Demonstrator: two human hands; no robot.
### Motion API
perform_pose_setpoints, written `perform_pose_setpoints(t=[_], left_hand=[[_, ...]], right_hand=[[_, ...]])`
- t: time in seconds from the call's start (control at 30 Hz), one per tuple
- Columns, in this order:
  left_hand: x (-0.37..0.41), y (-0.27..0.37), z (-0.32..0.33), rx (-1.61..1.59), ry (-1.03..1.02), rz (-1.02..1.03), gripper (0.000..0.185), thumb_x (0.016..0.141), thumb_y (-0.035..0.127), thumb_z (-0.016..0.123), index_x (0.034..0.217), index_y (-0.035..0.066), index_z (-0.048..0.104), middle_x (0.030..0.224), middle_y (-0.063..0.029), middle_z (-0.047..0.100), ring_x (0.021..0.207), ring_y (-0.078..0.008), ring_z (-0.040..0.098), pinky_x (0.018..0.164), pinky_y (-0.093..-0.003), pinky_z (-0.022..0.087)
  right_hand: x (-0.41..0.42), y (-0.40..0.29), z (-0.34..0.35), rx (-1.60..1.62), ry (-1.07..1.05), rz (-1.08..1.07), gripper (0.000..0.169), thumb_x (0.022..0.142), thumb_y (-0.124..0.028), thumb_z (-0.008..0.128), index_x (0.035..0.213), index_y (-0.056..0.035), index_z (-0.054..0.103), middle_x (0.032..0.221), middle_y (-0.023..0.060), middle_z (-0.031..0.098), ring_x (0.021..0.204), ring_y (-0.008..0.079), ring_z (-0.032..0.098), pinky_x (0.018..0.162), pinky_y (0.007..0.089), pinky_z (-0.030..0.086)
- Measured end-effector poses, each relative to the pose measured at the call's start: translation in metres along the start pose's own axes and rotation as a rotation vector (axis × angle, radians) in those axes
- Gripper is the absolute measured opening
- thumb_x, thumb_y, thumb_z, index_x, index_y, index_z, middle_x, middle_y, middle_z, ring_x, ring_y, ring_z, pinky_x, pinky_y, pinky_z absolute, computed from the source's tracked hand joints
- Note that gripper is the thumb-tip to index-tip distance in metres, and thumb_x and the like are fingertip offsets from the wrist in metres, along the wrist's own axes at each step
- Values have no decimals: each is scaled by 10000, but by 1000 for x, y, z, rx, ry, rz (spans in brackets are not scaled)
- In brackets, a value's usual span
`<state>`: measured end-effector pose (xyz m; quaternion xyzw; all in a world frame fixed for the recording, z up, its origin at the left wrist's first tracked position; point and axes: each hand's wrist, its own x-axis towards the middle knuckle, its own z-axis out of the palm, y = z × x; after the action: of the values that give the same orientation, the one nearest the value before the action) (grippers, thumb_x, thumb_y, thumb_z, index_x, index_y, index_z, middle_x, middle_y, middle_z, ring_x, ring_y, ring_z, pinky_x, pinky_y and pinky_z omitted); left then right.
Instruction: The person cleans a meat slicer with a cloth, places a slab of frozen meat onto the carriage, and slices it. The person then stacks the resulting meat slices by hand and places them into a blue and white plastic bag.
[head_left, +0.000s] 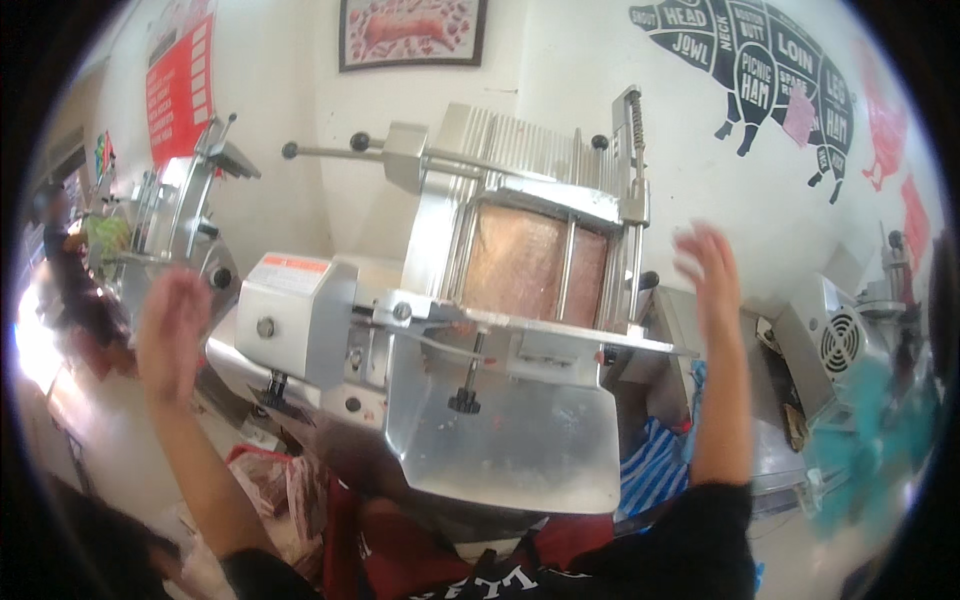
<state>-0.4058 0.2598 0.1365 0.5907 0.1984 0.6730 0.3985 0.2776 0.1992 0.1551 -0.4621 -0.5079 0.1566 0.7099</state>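
A large metal meat slicer (502, 360) stands in front of me. In its carriage lies a slab of meat (517, 259), with a metal rod across it. Below the blade edge, the slicer's smooth metal receiving tray (510, 442) slopes toward my body. My left hand (176, 330) is raised to the left of the slicer's white housing, blurred and holding nothing visible. To the right of the carriage my right hand (705, 266) is raised with its fingers apart, touching nothing.
Left of the slicer, packed meat (274, 480) lies low near my left forearm. Another slicer (180, 210) stands at the back left, near a person (75, 277). On the right are a machine with a round vent (836, 337) and a blue-striped bag (652, 469).
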Motion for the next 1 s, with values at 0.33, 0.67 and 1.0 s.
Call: perform_pose_setpoints(t=[0.33,0.67,1.0], left_hand=[[-104,-136,258,-255,-549,-784,180,1001,245,572,1060,86,630,1083,-37,651,981,-139,609,821,-319,497],[-41,-250,299,-599,104,-818,154,947,83,646,1082,12,619,1060,-125,656,993,-258,669,840,-344,600],[-44,-249,299,-709,77,-860,144,1015,190,572,1034,63,636,867,-23,668,919,-204,663,887,-382,550]], right_hand=[[-318,318,-30,-706,-532,726,361,1004,-314,566,1212,-27,638,1158,112,649,1102,224,583,973,382,464],[-278,243,-48,-73,45,674,300,1018,-244,583,1173,9,630,1077,61,669,993,135,597,893,287,480],[-236,96,19,-384,-6,126,220,941,-107,622,1141,-17,599,1107,75,607,1033,181,557,913,302,432]])
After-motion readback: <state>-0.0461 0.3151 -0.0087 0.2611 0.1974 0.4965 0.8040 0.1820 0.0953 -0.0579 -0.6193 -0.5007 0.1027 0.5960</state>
